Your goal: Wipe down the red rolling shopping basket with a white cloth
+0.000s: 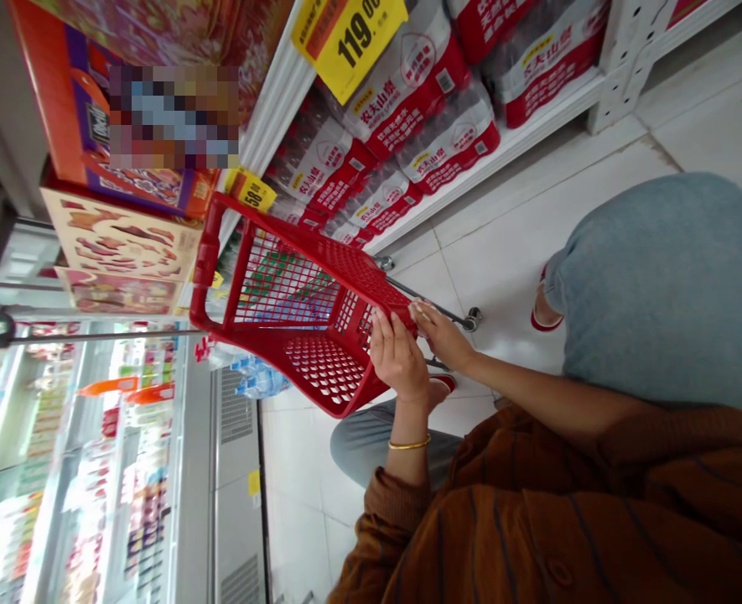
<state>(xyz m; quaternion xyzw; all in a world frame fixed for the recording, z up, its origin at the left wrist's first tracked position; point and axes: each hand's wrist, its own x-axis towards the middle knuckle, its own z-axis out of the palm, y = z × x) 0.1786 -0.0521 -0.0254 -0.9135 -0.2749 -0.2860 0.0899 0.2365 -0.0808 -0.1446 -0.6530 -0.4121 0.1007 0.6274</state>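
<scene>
A red plastic shopping basket (320, 369) hangs tilted in front of a shelf, its handle (207, 260) pointing away from me. My left hand (397, 356), with a gold bangle on the wrist, has its fingers curled over the basket's near rim. My right hand (443, 335) grips the same rim right beside it. Both sleeves are brown with thin stripes. Through the mesh I see green and blue shapes, but I cannot tell whether they lie inside the basket.
Shrink-wrapped packs of bottled water (408, 92) with red labels fill the low shelf, under a yellow price tag (349, 38). Boxed goods (119, 243) stack beside it. A glass-fronted cooler (81, 453) stands nearby. My grey-trousered knees (660, 285) are bent over the white tiled floor (502, 243). A small wheel (472, 319) sits near the basket.
</scene>
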